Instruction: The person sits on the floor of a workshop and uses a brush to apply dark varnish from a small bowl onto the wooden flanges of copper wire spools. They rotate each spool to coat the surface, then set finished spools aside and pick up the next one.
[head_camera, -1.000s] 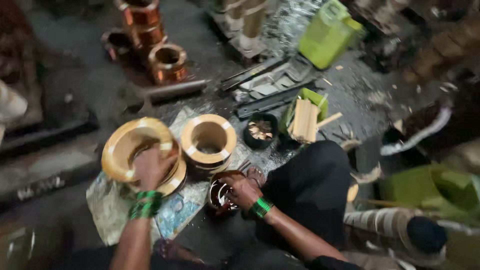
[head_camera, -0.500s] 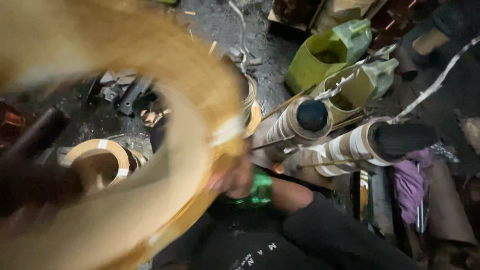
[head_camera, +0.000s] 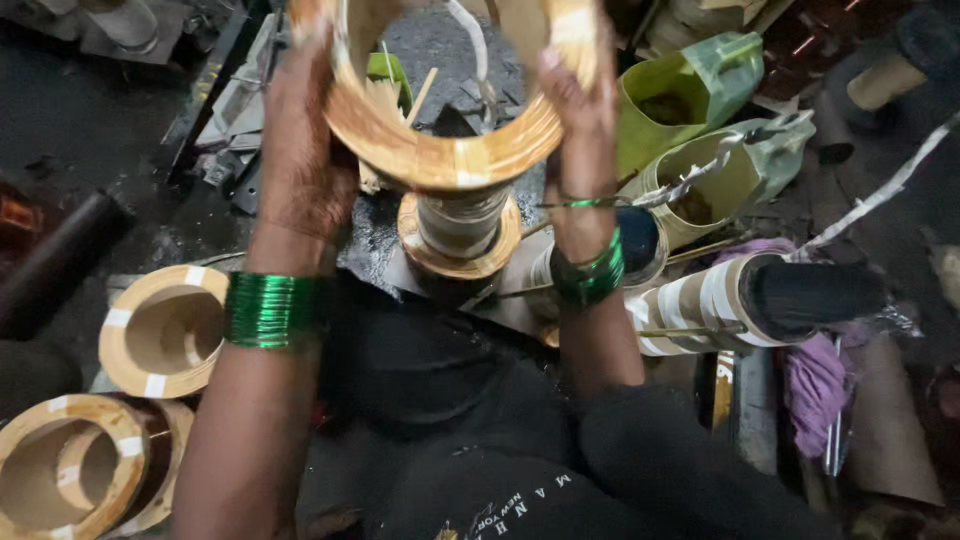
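Note:
I hold a large ring-shaped coil of copper wire (head_camera: 440, 150) up in front of me with both hands. My left hand (head_camera: 305, 150) grips its left side and my right hand (head_camera: 580, 120) grips its right side. Both wrists wear green bangles. Through and below the ring I see an upright spool wound with white tape (head_camera: 462, 225) standing on a round flange. The top of the held coil runs out of the frame.
More copper coil rings with white tape strips lie at the left (head_camera: 165, 330) and lower left (head_camera: 70, 480). Two cut green plastic jugs (head_camera: 690, 100) stand at the right. A taped roll with a black core (head_camera: 770, 300) lies at the right. Metal scraps (head_camera: 235, 110) lie upper left.
A second ago one hand rested on a coil on the floor. The coil was then lifted close past the camera; now both hands hold it up, and the view has shifted right.

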